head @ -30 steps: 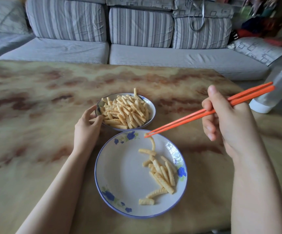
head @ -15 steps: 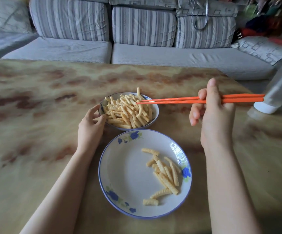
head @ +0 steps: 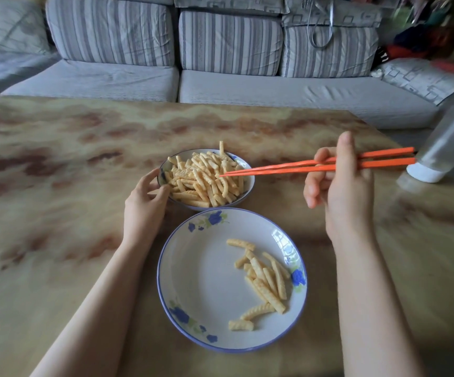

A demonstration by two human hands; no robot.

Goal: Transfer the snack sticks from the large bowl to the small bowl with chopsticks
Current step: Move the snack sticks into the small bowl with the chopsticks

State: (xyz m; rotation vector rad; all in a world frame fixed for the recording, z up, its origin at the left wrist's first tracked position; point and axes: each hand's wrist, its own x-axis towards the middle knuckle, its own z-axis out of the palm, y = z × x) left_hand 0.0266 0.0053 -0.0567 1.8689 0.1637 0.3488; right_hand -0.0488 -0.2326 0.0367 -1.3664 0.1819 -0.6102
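Two orange chopsticks (head: pixel 283 167) sit pinched in your right hand (head: pixel 342 191), tips almost closed and touching the heaped snack sticks (head: pixel 201 180) in the small bowl (head: pixel 250 186). Your left hand (head: pixel 145 205) curls round that bowl's rim. A second ago the tips hovered over the large bowl (head: pixel 201 281)

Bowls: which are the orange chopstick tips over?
The small far white bowl heaped with snack sticks, gripped by the left hand; the wide blue-flowered bowl lies nearer.
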